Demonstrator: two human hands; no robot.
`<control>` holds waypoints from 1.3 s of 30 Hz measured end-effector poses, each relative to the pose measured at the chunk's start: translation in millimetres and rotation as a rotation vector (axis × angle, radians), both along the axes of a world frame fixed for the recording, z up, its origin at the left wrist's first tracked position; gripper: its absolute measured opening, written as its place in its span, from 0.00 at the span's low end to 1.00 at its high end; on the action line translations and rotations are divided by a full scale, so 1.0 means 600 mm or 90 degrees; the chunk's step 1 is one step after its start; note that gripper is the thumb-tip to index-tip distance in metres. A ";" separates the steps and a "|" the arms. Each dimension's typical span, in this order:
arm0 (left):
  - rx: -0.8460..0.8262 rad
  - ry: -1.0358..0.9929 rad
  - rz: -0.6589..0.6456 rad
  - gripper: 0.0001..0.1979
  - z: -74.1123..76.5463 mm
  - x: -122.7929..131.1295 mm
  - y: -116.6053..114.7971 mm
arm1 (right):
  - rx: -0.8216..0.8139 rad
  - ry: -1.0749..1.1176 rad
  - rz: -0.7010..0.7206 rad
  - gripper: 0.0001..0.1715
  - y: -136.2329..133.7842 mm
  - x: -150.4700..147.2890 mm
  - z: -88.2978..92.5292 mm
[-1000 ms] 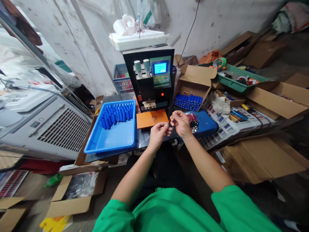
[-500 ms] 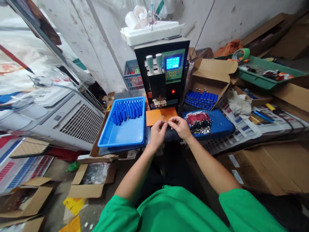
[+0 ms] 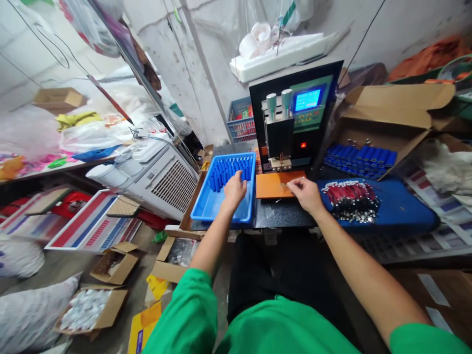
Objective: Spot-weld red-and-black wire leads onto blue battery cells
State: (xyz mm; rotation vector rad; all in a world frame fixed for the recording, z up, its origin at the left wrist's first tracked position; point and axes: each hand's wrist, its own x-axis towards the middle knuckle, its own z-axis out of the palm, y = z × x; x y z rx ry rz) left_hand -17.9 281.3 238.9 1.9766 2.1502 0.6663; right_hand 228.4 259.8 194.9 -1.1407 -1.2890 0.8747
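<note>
My left hand is over the right part of a blue plastic tray, beside upright blue cylinders that look like battery cells. Its index finger and thumb look apart; the other fingertips are hidden, and I see nothing held. A thin wire lead is pinched between the fingertips of my right hand, at the right edge of an orange plate. This plate lies below the head of a black machine with a lit blue display. To the right lies a bundle of red and black wire leads.
An open cardboard box holds more blue cylinders right of the machine. A blue mat lies under the wire bundle. A white foam tray rests on top of the machine. Cardboard boxes stand on the floor at left.
My hands have parted. The left has moved from the right hand over to the blue tray, while the right stays by the orange plate with the lead. The view has turned left.
</note>
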 end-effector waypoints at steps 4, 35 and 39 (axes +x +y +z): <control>-0.144 0.200 0.028 0.34 -0.005 -0.030 0.057 | -0.013 -0.003 0.002 0.21 0.008 -0.011 -0.006; 0.064 -0.450 -0.250 0.09 -0.048 0.164 0.032 | -0.136 0.272 -0.029 0.24 0.031 0.000 -0.002; 0.070 -0.486 -0.264 0.07 -0.057 0.172 0.033 | -0.110 0.219 -0.028 0.23 0.042 0.003 -0.001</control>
